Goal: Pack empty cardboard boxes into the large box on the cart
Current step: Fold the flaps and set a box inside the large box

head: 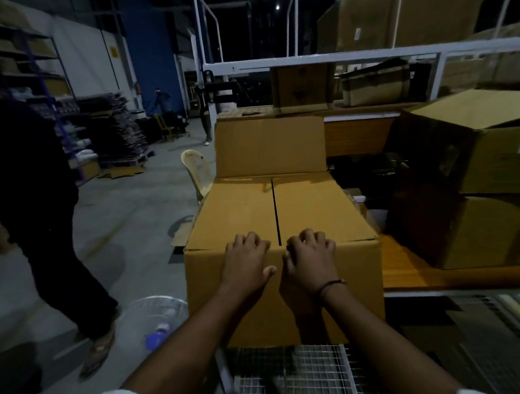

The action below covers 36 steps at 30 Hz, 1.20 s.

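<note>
The left hand [247, 258] and right hand [309, 259], side by side, each clamp curled fingers over the near top edge of the large box [238, 210] on the wire cart [318, 373].

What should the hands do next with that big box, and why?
Probably lift the two top flaps apart at the seam. The left hand and right hand both curl their fingers over the near edge of the big box beside that seam. The flaps lie flat over the opening, so nothing can go in yet. Only the back flap stands up.
</note>
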Each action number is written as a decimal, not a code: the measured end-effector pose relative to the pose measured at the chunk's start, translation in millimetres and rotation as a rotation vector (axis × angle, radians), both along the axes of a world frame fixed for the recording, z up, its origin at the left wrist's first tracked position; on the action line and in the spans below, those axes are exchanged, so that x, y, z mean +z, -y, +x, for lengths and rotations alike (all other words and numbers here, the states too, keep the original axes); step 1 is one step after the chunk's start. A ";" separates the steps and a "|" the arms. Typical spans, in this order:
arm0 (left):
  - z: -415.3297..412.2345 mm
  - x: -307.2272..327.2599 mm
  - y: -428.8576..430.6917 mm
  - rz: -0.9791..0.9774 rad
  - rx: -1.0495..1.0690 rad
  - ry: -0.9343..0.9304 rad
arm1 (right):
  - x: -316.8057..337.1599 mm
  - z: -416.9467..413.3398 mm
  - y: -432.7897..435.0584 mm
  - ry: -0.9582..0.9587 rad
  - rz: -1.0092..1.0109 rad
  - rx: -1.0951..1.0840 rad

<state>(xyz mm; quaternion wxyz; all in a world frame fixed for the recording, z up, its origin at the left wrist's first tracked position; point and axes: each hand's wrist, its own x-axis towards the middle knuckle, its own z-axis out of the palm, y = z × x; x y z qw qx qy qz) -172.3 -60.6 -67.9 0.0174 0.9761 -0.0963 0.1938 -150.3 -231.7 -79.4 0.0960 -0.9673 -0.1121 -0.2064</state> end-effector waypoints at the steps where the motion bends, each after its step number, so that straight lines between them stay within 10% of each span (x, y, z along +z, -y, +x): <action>1: 3.5 3.2 0.3 0.000 -0.018 0.000 | 5.7 6.9 -5.0 -0.059 0.020 0.002; 10: 21.1 5.7 17.6 -0.097 -0.099 0.065 | 50.4 56.6 -33.5 -0.463 0.638 -0.049; 17: 33.1 11.6 12.6 0.062 -0.236 0.316 | 85.9 78.1 -28.3 -0.437 1.272 0.281; 24: 61.3 55.2 -40.8 0.087 0.054 0.185 | 118.6 93.2 -70.9 -0.294 1.119 0.654; 36: 75.4 75.7 -153.1 0.367 0.282 -0.019 | 73.5 115.3 -193.1 -0.414 0.833 0.470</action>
